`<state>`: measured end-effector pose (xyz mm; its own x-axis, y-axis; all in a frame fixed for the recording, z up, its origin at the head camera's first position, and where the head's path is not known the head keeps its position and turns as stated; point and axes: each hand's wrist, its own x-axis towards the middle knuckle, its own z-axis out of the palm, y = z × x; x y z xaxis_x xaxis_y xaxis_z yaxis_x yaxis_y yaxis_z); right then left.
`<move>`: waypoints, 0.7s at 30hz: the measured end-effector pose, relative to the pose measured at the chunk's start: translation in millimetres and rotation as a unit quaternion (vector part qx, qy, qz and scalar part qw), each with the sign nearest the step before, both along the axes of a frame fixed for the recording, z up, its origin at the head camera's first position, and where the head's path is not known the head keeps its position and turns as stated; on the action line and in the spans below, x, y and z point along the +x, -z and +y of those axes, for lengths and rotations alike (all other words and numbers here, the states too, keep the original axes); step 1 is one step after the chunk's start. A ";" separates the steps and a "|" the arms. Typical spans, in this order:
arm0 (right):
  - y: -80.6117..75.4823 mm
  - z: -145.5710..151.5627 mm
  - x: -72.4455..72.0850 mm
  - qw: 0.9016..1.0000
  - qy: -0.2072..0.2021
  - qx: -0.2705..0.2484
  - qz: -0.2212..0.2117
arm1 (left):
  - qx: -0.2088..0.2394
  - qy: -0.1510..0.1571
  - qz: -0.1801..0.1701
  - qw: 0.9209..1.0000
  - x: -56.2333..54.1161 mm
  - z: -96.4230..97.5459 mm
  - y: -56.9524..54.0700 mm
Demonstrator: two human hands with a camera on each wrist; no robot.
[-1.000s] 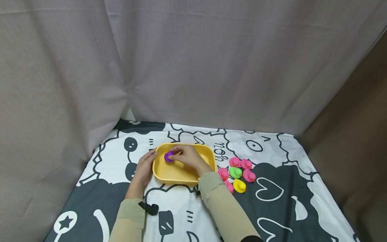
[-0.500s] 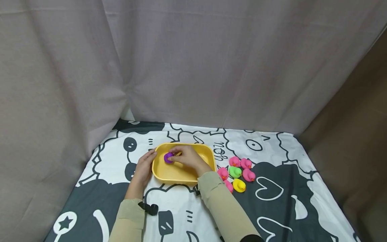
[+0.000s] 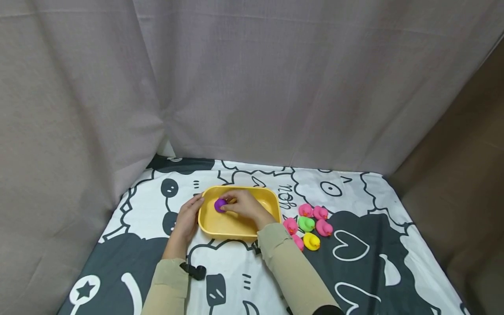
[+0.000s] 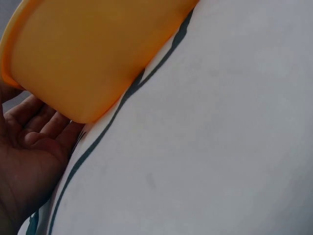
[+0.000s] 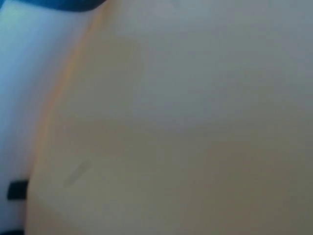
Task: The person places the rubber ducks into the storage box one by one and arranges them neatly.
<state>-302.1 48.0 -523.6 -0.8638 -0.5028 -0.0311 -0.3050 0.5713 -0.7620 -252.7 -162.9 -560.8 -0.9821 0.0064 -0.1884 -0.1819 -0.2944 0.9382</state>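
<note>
Tray: the yellow tray [image 3: 226,225] rests on the cloth-covered table [image 3: 143,210], nearer the table's left edge than its right.

Hands: the right hand [image 3: 247,205] reaches over the tray and pinches a small purple object [image 3: 218,205] between thumb and fingers. The object is inside the tray outline, towards the far left corner; whether it touches the tray floor cannot be told. The left hand [image 3: 187,218] lies against the outside of the tray's left end, fingertips at the rim, fingers relaxed rather than clenched.

Surroundings: seven toy ducks stand grouped beyond the tray's right edge. Five are pink ducks [image 3: 324,228]; the green duck [image 3: 305,224] sits in the middle, with the yellow duck [image 3: 311,241] on the near side. A grey curtain [image 3: 252,87] runs behind the table's far edge, and a brown curtain [image 3: 472,175] hangs along its right edge.

Obstructions: the right sleeve [image 3: 301,275] passes between the tray and the ducks — it covers part of the nearest pink one and runs past the tray's near right corner. A black wrist device [image 3: 194,271] lies at the left cuff, clear of the tray. The right wrist view is too blurred to read.
</note>
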 end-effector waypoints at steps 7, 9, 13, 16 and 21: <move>-0.3 -0.5 0.5 1.000 0.003 0.001 -0.003 | 0.001 0.002 0.003 1.000 1.2 0.0 -1.1; 0.1 -0.8 0.4 1.000 0.004 0.004 -0.002 | 0.002 0.000 0.001 1.000 0.8 0.0 -0.7; 0.8 -1.1 0.8 1.000 0.005 0.004 -0.004 | 0.004 -0.003 -0.002 1.000 -0.2 -0.3 1.9; 0.9 -0.6 0.8 1.000 0.004 0.002 -0.001 | 0.003 -0.002 -0.001 1.000 -0.8 -0.6 3.1; 0.7 -0.3 0.1 1.000 0.003 0.001 0.004 | 0.003 -0.002 0.002 1.000 -1.2 -0.5 3.2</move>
<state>-301.9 47.7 -524.4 -0.8668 -0.4980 -0.0248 -0.3080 0.5740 -0.7587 -254.0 -163.4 -564.0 -0.9827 0.0038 -0.1853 -0.1779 -0.2997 0.9373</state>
